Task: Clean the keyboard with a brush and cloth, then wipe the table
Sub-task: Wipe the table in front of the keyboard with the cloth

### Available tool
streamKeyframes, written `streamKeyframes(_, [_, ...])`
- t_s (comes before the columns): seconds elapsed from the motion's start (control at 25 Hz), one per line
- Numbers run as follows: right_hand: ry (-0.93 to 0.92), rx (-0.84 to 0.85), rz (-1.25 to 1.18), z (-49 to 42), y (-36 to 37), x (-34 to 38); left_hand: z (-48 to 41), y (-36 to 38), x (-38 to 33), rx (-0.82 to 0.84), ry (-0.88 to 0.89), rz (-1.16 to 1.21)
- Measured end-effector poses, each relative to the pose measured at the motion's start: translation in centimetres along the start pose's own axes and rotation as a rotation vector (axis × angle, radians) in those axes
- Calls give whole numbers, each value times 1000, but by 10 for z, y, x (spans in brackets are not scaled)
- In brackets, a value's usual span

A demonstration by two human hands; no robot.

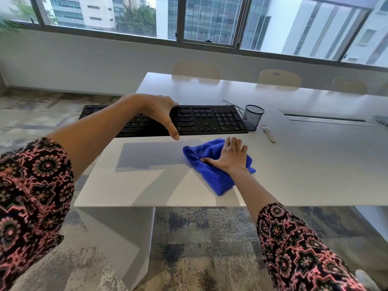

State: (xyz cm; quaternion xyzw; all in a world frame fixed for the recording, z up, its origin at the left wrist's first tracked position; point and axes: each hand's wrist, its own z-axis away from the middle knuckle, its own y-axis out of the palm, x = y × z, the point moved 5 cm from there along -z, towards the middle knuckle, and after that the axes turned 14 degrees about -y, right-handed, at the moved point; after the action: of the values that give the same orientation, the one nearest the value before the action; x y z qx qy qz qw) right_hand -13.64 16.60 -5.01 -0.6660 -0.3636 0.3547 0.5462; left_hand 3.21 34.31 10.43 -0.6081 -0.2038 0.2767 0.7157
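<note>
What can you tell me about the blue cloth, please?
The blue cloth is fuzzy fabric, like microfibre, crumpled and loosely folded, lying on the white table near its front edge, in front of the black keyboard and apart from it. The right hand presses flat on its right part, fingers spread.

Dark mesh pen cup (253, 118) standing upright, three pale chairs (196, 70) lining up beneath the wide window (210, 19), mottled grey carpet (199, 238) spreading underfoot, tall buildings (98, 9) showing through the glass
</note>
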Motion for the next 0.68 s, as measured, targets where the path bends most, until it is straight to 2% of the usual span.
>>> streamKeyframes(0.08, [35,19,-26,2,5,-6,0,-1,0,-9,1,-6])
streamKeyframes(0.2, [-14,-161,-7,3,-6,-4,0,-1,1,-7,-3,-12])
streamKeyframes(0.28, [-85,-209,-70,6,-7,10,-1,0,2,1,-7,-18])
streamKeyframes(0.4, [-56,-98,-56,11,14,20,-2,1,-1,1,4,-19])
streamKeyframes(0.56, [101,228,-146,20,34,-2,-2,1,-6,6,20,-11])
streamKeyframes(0.68, [122,241,-180,25,24,-10,-4,0,-5,13,20,-16])
